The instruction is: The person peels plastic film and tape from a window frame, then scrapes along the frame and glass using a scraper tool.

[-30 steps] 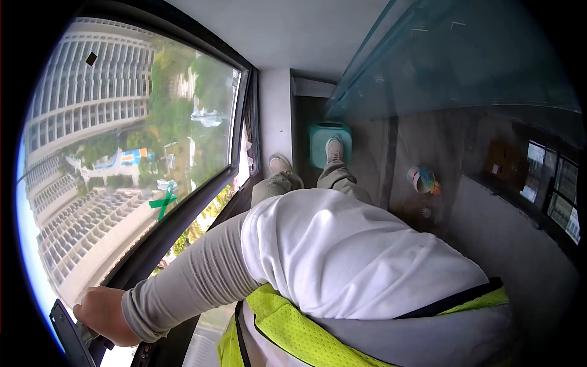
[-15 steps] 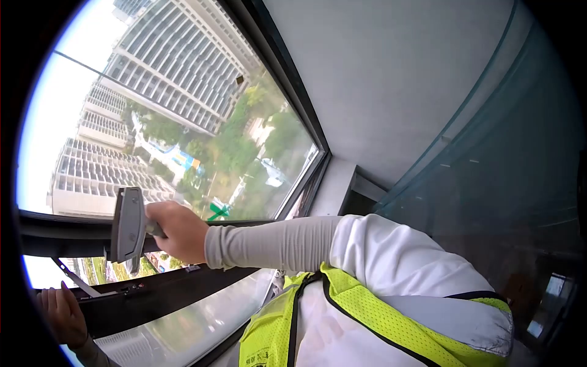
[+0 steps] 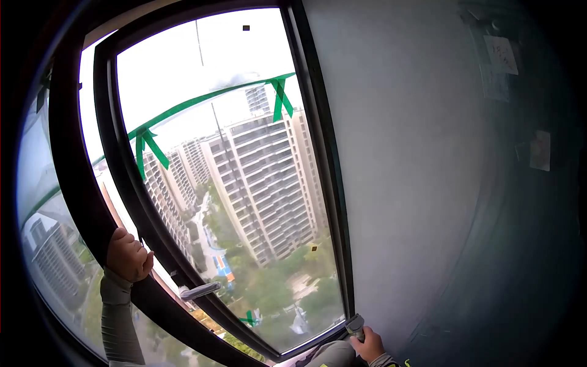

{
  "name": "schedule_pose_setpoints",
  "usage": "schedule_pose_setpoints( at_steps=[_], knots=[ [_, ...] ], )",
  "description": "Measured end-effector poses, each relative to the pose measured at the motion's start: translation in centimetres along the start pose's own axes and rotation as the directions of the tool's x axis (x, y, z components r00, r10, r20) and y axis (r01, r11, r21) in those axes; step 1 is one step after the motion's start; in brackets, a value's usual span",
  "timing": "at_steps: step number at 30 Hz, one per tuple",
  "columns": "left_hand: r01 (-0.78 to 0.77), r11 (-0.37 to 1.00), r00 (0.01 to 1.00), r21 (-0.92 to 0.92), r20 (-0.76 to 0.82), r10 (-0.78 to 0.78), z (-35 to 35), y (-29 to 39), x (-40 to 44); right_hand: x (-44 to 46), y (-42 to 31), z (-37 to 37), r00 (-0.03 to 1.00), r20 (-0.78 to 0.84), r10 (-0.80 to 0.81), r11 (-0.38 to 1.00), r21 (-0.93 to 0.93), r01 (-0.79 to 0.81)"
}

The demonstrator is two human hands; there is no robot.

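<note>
- I have the left hand (image 3: 127, 255) raised, fingers wrapped round the dark metal post (image 3: 72, 140) left of the dark-framed glass sash (image 3: 109, 104).
- Right hand (image 3: 369, 345) low, closed on grey flat-headed tool (image 3: 354, 325), near sash's lower right corner.
- Pale-grey wall (image 3: 397, 153) right of sash.

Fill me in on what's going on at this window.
A person's left hand grips the dark window frame, while the right hand holds a grey-headed tool near the window's lower right corner. The sash stands open, its handle untouched. Green tape is on the window. Whether the tool touches anything is unclear.
</note>
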State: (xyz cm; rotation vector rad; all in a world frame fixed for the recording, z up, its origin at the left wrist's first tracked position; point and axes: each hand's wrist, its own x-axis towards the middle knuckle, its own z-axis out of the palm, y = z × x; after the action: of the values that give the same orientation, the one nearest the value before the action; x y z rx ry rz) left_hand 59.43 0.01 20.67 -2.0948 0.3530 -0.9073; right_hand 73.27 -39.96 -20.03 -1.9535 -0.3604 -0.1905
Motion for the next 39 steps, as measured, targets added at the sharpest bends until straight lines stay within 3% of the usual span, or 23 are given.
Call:
schedule_pose_setpoints(
  at_steps=[1, 2, 7, 10, 13, 17, 19, 22, 32, 34, 35, 39],
  knots=[
    [0.017, 0.999, 1.000, 0.029, 0.023, -0.018, 0.4, 0.0, -0.4, 0.2, 2.0, 0.6, 0.999, 0.029, 0.022, 0.998, 0.058, -0.023],
    [0.037, 0.999, 0.999, 0.035, 0.021, -0.038, 0.5, 0.0, -0.5, 0.2, -0.6, -0.6, 0.997, 0.034, 0.074, 0.997, -0.033, -0.073],
    [0.051, 0.997, 0.999, 0.055, -0.016, -0.050, 1.1, 0.0, -0.8, 4.4, -0.7, -2.6, 0.987, 0.000, -0.160, 0.986, -0.044, 0.159],
    [0.046, 0.997, 0.999, 0.069, -0.028, -0.044, 0.6, 0.3, -0.3, 7.0, -3.5, -6.1, 0.992, 0.046, -0.119, 0.988, -0.093, 0.123],
    [0.058, 0.995, 0.998, 0.082, 0.017, -0.060, 0.5, 0.3, -0.3, 9.9, -4.4, -7.3, 0.886, -0.197, -0.420, 0.907, -0.141, 0.398],
    [0.063, 0.994, 0.998, 0.091, 0.025, -0.066, 0.4, 0.3, -0.1, 12.3, -6.7, -7.8, 0.824, -0.301, -0.480, 0.877, -0.163, 0.452],
    [0.060, 0.994, 0.998, 0.087, 0.001, -0.060, 0.4, 0.4, -0.1, 13.1, -7.9, -8.0, 0.735, -0.357, -0.576, 0.817, -0.295, 0.497],
    [0.070, 0.995, 0.997, 0.074, 0.015, -0.071, 0.8, 0.2, -0.3, 13.4, -9.4, -8.7, 0.675, -0.361, -0.643, 0.759, -0.420, 0.498],
    [0.076, 0.994, 0.995, 0.076, 0.065, -0.081, -0.3, 0.5, 1.3, 14.5, -8.6, -8.8, 0.737, -0.345, -0.582, 0.739, -0.601, 0.303],
    [0.184, 0.974, 0.938, -0.136, -0.272, -0.215, -0.6, 1.4, 4.4, 14.4, -8.6, -8.7, 0.749, -0.351, -0.562, 0.745, -0.609, 0.273],
    [0.156, 0.977, 0.893, -0.145, -0.402, -0.203, -1.2, 2.0, 7.0, 14.3, -8.7, -8.7, 0.764, -0.348, -0.543, 0.743, -0.622, 0.246],
    [0.056, 0.998, 0.776, -0.012, -0.629, -0.051, -3.8, 1.4, 18.0, 14.3, -9.4, -9.5, 0.765, -0.411, -0.496, 0.765, -0.623, 0.162]
  ],
)
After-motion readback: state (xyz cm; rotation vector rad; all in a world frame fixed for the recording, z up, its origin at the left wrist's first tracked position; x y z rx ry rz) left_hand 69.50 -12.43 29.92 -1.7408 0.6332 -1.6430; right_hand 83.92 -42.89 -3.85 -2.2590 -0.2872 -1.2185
